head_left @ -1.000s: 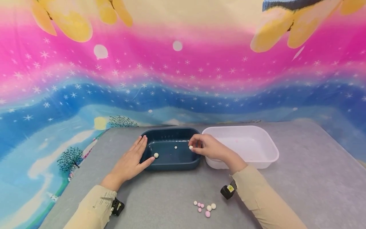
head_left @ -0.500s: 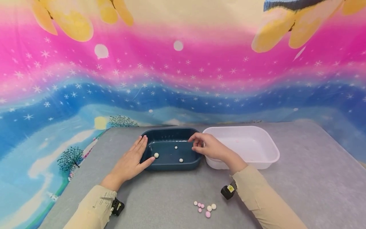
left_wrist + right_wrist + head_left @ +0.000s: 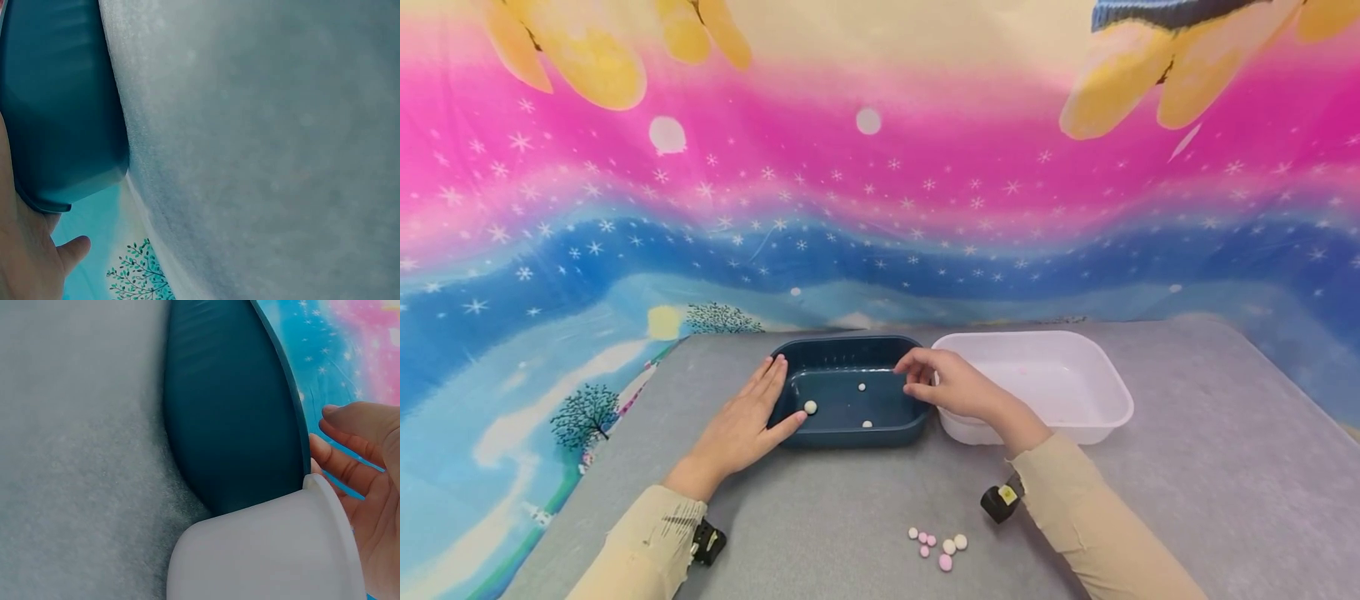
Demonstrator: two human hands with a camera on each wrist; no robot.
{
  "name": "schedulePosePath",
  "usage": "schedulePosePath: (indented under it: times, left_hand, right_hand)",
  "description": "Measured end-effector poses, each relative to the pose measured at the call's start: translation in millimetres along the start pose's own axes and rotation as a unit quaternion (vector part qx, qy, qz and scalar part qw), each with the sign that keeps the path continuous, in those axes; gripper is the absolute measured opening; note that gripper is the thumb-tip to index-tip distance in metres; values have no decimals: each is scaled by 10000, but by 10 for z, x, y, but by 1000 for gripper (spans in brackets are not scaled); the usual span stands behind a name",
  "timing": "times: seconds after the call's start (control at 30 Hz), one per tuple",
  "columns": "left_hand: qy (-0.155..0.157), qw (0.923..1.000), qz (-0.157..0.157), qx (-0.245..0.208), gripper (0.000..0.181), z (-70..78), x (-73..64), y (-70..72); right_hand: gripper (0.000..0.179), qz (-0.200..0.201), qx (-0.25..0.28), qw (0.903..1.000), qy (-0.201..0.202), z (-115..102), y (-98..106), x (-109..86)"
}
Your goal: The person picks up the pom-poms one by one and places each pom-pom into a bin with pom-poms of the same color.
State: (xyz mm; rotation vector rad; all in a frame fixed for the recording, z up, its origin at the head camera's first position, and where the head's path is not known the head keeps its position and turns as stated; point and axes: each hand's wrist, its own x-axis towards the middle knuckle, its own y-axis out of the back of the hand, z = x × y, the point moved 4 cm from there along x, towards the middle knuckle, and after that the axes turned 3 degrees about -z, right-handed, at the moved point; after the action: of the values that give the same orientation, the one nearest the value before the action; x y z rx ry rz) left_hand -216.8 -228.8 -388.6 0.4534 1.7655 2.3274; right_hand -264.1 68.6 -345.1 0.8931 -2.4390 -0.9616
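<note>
"Two beige fabric sleeves (image 3: 636, 537) come nearest, in front of the glossy dark teal rectangular tray (image 3: 850, 439); the head view's lower edge cuts both off. A boxy black wrist device (image 3: 707, 542) sits at each cuff."

"What lies between them?"

"Seven small round balls (image 3: 945, 563), three cream and four pink, loosely clustered on the grey cloth-covered table (image 3: 820, 517), in front of the tray and towards its right."

"And the hands?"

"The left hand (image 3: 741, 425) lies over the tray's left end, fingers straight, thumb stretched across the front left corner beside a larger cream ball (image 3: 810, 407). Whether they touch, I can't tell. The right hand (image 3: 958, 385) is at the tray's right end, fingers loosely bent, a narrow bare gap between thumb and forefinger."

"Anything else inside the tray?"

"A half-hidden cream ball (image 3: 867, 424) by the front wall, which covers its lower part, and a smaller cream ball (image 3: 862, 387) near the middle. Both wrist views show only the tray's outside."

"And around it?"

"A white rectangular tub (image 3: 1037, 433) just right of the tray, partly blocked by the right hand. Beyond the tray, a printed cloth backdrop (image 3: 850, 217), its yellow shapes cut off above."
</note>
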Motion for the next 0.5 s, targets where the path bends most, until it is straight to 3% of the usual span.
schedulePosePath:
  times: [0.5]
  left_hand:
    - [55,9999,-7,-86,89,-5,-7,-2]
  right_hand:
    - [22,144,-74,9998,-67,-16,85,-42]
